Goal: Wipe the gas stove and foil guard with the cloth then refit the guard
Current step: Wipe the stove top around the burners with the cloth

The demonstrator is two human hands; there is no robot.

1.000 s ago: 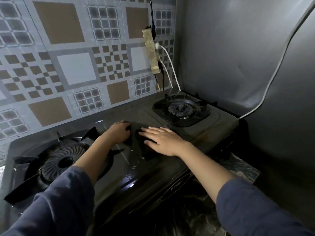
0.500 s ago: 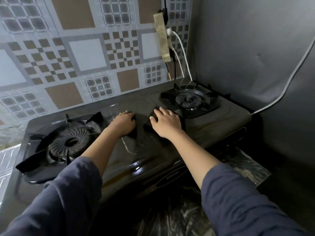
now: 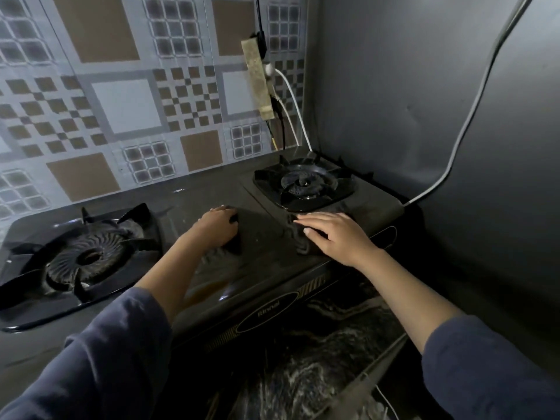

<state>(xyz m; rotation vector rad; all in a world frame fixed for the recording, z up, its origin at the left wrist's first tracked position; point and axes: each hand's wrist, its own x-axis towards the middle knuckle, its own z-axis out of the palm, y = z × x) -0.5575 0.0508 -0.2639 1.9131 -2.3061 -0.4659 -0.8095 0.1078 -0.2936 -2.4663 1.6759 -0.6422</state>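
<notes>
The black two-burner gas stove (image 3: 260, 274) fills the middle of the head view. A dark cloth (image 3: 298, 237) lies on its top between the burners, bunched under my right hand (image 3: 336, 237), which presses flat on it just in front of the right burner (image 3: 303, 184). My left hand (image 3: 218, 228) rests at the stove's centre, fingers curled on a dark edge of the cloth (image 3: 235, 237). A tile-patterned foil guard (image 3: 121, 116) stands behind the stove. A grey sheet (image 3: 394, 86) covers the right wall.
The left burner (image 3: 81, 259) and its pan support sit at the left. A power strip (image 3: 257, 80) with plugged cables hangs at the back corner above the right burner. A white cable (image 3: 466, 122) runs down the right wall. Marbled countertop (image 3: 303, 374) lies in front.
My right hand has slid right with the cloth, from the stove's centre toward the front of the right burner. My left hand has stayed near the centre. The view has shifted a little.
</notes>
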